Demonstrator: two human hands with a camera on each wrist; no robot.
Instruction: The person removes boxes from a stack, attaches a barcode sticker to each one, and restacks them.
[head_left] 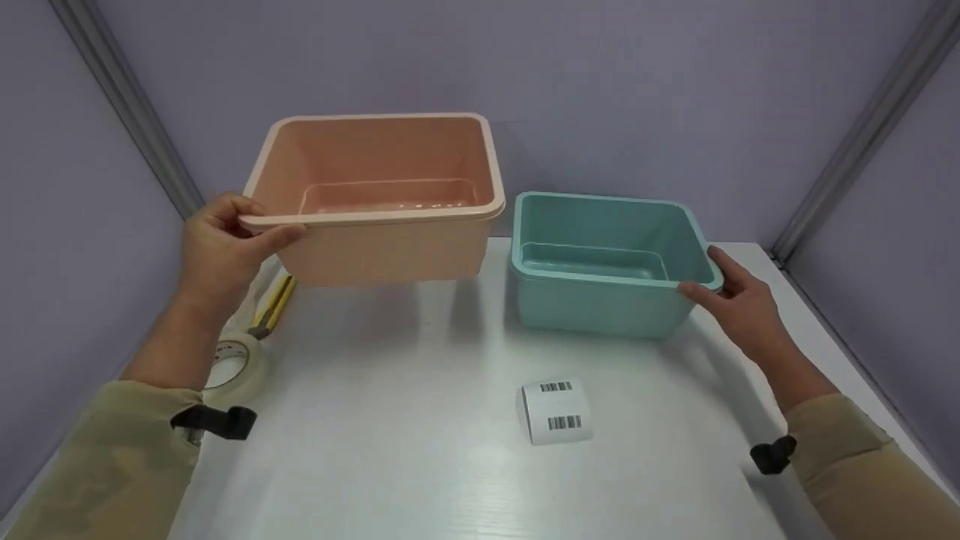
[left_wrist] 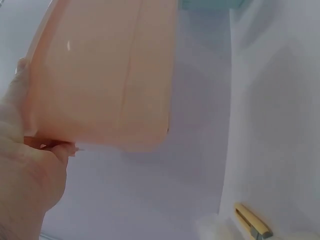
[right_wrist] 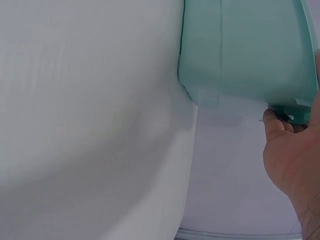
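An empty peach plastic bin (head_left: 382, 199) hangs lifted above the white table (head_left: 420, 465), tilted with its opening toward me. My left hand (head_left: 225, 247) grips its front-left rim, thumb on top; the left wrist view shows the peach bin (left_wrist: 105, 75) from below against my left hand (left_wrist: 30, 175). An empty teal bin (head_left: 607, 262) stands on the table to the right. My right hand (head_left: 731, 296) holds its front-right corner rim, and in the right wrist view my right hand's fingers (right_wrist: 280, 125) curl under the teal bin (right_wrist: 245, 50).
A roll of clear tape (head_left: 236, 364) and a yellow-handled tool (head_left: 274, 304) lie at the table's left edge. A white roll of barcode labels (head_left: 555, 411) lies in front of the teal bin. Lilac walls with metal corner posts enclose the table.
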